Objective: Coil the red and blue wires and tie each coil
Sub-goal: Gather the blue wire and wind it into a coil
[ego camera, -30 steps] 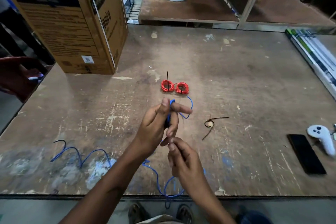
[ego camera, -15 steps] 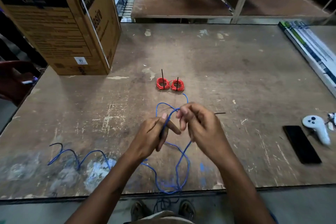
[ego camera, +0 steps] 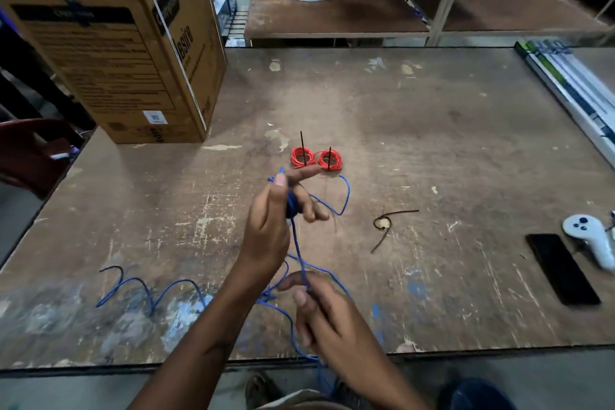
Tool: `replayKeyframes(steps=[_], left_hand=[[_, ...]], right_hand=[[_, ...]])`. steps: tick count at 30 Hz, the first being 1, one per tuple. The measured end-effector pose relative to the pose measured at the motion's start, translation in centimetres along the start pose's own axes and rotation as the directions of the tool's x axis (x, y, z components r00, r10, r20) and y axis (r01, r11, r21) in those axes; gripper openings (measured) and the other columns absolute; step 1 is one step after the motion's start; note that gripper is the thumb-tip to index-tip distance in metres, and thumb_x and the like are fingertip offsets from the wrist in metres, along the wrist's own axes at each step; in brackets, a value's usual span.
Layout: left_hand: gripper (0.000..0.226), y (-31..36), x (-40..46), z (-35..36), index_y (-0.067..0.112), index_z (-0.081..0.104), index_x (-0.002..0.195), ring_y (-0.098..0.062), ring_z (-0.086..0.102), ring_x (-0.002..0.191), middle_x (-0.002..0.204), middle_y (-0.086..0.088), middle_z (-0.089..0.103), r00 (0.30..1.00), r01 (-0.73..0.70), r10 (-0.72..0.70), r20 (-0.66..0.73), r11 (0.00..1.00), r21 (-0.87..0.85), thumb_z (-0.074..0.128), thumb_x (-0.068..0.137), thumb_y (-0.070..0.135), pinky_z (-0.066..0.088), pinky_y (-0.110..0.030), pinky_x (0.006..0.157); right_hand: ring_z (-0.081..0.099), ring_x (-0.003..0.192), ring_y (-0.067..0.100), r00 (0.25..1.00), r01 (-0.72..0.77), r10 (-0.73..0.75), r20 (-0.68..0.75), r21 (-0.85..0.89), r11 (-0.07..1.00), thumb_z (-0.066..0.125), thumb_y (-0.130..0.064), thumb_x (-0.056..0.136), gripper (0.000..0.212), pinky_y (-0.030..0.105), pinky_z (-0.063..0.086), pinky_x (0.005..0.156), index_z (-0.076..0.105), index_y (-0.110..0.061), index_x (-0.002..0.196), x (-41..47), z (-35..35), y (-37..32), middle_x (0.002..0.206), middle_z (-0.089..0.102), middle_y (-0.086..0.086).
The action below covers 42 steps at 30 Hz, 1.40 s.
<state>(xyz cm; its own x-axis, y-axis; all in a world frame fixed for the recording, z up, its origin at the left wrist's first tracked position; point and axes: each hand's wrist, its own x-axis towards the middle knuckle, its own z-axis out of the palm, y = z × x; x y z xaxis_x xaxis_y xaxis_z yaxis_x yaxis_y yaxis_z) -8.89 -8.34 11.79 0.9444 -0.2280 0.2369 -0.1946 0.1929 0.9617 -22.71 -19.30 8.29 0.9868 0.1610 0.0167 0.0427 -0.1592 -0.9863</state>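
Observation:
Two small red wire coils [ego camera: 316, 158] lie side by side at the table's middle, each with a black tie sticking up. A long blue wire [ego camera: 149, 289] trails loose across the near left of the table and over the front edge. My left hand [ego camera: 276, 223] is raised just below the red coils, with turns of the blue wire wound around its fingers. Lower down, my right hand [ego camera: 326, 316] pinches the same wire, which runs taut between both hands. A loose black tie [ego camera: 386, 223] lies curled on the table to the right.
A big cardboard box [ego camera: 113, 53] stands at the back left. At the right lie a black phone [ego camera: 562, 268] and a white controller [ego camera: 589, 236]. Long boxed tubes [ego camera: 572, 86] run along the far right edge. A red chair [ego camera: 30, 153] sits off the table's left side.
My right hand has dropped from beside the left hand back toward the front edge, drawing the blue wire taut. My left hand rose nearer the red coils with wire wound on it.

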Motion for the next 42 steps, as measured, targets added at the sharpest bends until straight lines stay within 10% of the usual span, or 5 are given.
replayKeyframes(steps=[5,23,30,35,42], left_hand=[[0.046,-2.9,-0.5,-1.8,0.022,0.072,0.110,-0.006,0.071,0.082,0.078,0.013,0.075,0.989,-0.029,-0.062,0.133,0.807,0.590,0.028,0.116,0.035,0.054,-0.039,0.082],[0.062,1.3,-2.7,1.8,-0.004,0.071,0.109,-0.025,0.049,0.048,0.051,-0.003,0.045,0.979,0.155,-0.113,0.168,0.952,-0.264,0.026,0.110,0.038,0.041,-0.035,0.052],[0.047,-1.2,-2.8,2.5,0.012,0.068,0.121,-0.017,0.079,0.093,0.101,0.000,0.081,0.996,-0.090,0.089,0.017,0.960,0.266,0.025,0.117,0.032,0.059,-0.035,0.086],[0.058,-3.7,-2.4,-0.1,0.022,0.069,0.099,-0.005,0.068,0.074,0.109,0.015,0.077,0.954,-0.285,0.235,0.186,0.522,0.804,0.023,0.114,0.054,0.048,-0.027,0.065],[0.050,-4.0,-2.4,-1.9,0.028,0.079,0.095,-0.015,0.063,0.059,0.068,0.007,0.068,0.916,-0.401,0.190,0.353,0.436,0.806,0.035,0.112,0.045,0.048,-0.034,0.057]], right_hand=[[0.050,0.055,0.011,1.000,0.004,-0.006,0.026,0.082,0.997,0.047,-0.040,0.109,0.028,0.022,0.042,0.055,0.066,-0.035,0.129,-0.8,-3.8,-4.4,0.068,0.056,-0.005],[0.067,0.057,0.020,0.992,-0.007,-0.004,-0.130,-0.084,0.996,0.044,-0.029,0.115,0.017,0.039,0.054,0.068,0.060,-0.035,0.116,1.5,-0.4,1.1,0.060,0.065,0.008],[0.072,0.101,0.013,1.000,-0.008,0.005,-0.010,-0.311,0.950,0.046,-0.025,0.115,0.021,0.037,0.052,0.101,0.063,-0.015,0.110,1.3,-3.1,-0.4,0.092,0.076,-0.003],[0.060,0.107,0.002,0.986,0.031,-0.135,-0.093,-0.706,0.708,0.043,-0.042,0.112,0.027,0.042,0.026,0.113,0.064,-0.035,0.097,1.7,-3.0,1.0,0.095,0.062,-0.018],[0.042,0.041,0.009,0.959,-0.271,0.281,0.027,0.361,0.892,0.062,-0.039,0.103,0.032,0.029,0.043,0.050,0.074,-0.009,0.106,1.2,-3.9,0.6,0.071,0.054,-0.003]])
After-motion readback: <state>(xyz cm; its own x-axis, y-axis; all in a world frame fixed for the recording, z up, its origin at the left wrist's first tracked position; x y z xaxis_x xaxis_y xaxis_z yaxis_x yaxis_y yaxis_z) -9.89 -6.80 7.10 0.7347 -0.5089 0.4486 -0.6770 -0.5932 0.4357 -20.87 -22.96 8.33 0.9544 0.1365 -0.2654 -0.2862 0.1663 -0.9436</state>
